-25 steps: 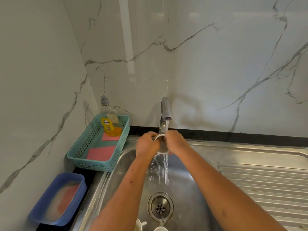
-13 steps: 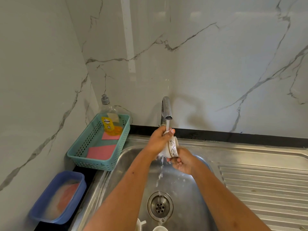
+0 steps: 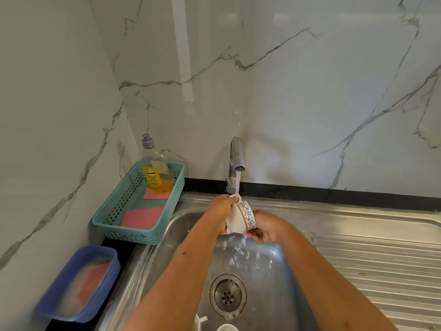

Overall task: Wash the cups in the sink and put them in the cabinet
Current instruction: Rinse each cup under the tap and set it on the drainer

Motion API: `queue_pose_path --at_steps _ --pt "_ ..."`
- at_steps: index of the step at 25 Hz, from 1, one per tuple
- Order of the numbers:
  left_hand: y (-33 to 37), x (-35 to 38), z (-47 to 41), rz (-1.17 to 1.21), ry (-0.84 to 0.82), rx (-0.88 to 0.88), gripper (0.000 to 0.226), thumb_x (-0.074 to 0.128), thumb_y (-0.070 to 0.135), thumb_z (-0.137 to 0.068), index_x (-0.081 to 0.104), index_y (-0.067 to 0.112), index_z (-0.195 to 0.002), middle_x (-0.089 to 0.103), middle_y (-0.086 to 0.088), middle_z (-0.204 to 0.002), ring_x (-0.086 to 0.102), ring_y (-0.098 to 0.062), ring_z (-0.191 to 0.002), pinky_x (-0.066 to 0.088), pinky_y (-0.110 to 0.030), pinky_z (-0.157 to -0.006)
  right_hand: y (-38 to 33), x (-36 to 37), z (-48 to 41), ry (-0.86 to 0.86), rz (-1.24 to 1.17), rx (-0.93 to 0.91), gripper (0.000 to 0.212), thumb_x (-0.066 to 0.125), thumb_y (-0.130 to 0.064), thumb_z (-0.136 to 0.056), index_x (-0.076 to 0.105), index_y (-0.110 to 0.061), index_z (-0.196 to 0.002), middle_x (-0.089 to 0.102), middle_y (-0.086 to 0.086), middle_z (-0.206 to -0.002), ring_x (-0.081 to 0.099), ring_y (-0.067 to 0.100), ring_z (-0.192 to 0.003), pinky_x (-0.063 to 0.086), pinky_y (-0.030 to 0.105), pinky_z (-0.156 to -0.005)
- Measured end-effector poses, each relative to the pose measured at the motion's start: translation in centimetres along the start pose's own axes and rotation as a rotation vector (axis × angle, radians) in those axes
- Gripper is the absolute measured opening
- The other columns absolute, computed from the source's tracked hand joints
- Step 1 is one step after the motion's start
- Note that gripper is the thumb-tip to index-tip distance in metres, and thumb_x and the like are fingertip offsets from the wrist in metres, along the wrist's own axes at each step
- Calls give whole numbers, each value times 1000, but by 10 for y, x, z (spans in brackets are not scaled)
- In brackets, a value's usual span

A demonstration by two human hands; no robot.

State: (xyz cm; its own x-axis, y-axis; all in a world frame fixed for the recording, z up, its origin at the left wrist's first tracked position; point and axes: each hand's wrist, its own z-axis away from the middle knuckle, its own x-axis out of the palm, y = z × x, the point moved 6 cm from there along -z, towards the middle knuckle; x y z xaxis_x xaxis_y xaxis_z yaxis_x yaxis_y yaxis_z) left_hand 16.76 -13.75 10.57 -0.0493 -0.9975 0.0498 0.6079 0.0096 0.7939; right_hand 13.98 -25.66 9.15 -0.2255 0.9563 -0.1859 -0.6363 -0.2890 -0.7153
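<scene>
White cup (image 3: pixel 241 217) in left hand (image 3: pixel 220 211), under tap (image 3: pixel 236 156)

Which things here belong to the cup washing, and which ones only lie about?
In use: cup under the running tap, gripped by left hand, right hand at its mouth; sink; more cups at the bottom edge.
Lying about: basket with soap bottle and pink cloths; blue tub; drainboard.

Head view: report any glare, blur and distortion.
Head view: a bright vertical glare strip runs down the marble wall; the wide-angle lens bows the sink rim; falling water under the cup is motion-smeared.
</scene>
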Motion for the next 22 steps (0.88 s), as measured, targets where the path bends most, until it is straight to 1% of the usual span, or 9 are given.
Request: queue_pose_path --at_steps 3,5,8,10,13,16,18,20,22 --pt "-8 -6 -1 120 103 -72 26 54 28 -94 55 12 -114 61 -17 -114 59 -35 -104 52 -49 -89 -30 -8 3 270 -64 -300 11 53 -19 -92 62 -14 -90 62 5 -76 59 13 -66 52 26 -59" --pt "-8 -10 -3 180 135 -69 28 52 29 -94 54 11 -115 62 -17 -113 61 -35 -102 54 -44 -84 -43 -2 12 225 -71 -388 25 52 -36 -93 63 -15 -86 64 3 -78 62 15 -73 52 30 -68" --pt "-3 -8 2 167 87 -12 25 47 29 -96 54 12 -114 63 -15 -112 61 -32 -100 53 -40 -76 -46 13 11 139 112 -340 36 54 -50 -90 65 -16 -95 71 5 -91 67 20 -85 56 34 -72" --pt "6 -1 7 86 -5 83 24 49 31 -97 57 15 -113 63 -14 -113 61 -32 -104 54 -45 -84 -41 9 10 149 -99 -276 34 55 -46 -90 66 -14 -96 71 11 -93 68 25 -85 58 40 -73" --pt "14 7 15 0 -143 188 24 52 29 -96 64 18 -113 65 -9 -115 60 -29 -109 52 -43 -87 -27 9 8 53 -468 -192 35 56 -48 -90 67 -16 -99 71 12 -91 68 29 -84 58 41 -68" --pt "15 9 20 97 -202 230 25 53 33 -95 71 18 -104 69 -4 -107 63 -25 -103 52 -44 -88 -27 17 6 22 -645 -162 31 61 -44 -88 66 -17 -103 71 13 -96 68 30 -88 57 41 -66" --pt "15 8 23 166 -124 247 29 54 40 -94 73 18 -96 70 -6 -105 65 -26 -100 54 -47 -89 -31 22 5 48 -723 -138 30 59 -43 -90 65 -17 -101 70 14 -95 68 30 -83 57 41 -61" --pt "18 2 25 194 106 313 32 56 40 -93 70 14 -82 69 -6 -90 65 -23 -86 56 -40 -81 -35 25 5 82 -814 -106 31 47 -42 -96 61 -15 -99 67 14 -91 65 30 -78 55 40 -60" --pt "27 -2 32 142 347 487 31 57 36 -93 64 9 -80 64 -1 -79 61 -19 -77 51 -29 -69 -34 27 2 139 -918 -99 35 39 -42 -99 60 -14 -99 65 13 -88 63 28 -75 52 37 -58"
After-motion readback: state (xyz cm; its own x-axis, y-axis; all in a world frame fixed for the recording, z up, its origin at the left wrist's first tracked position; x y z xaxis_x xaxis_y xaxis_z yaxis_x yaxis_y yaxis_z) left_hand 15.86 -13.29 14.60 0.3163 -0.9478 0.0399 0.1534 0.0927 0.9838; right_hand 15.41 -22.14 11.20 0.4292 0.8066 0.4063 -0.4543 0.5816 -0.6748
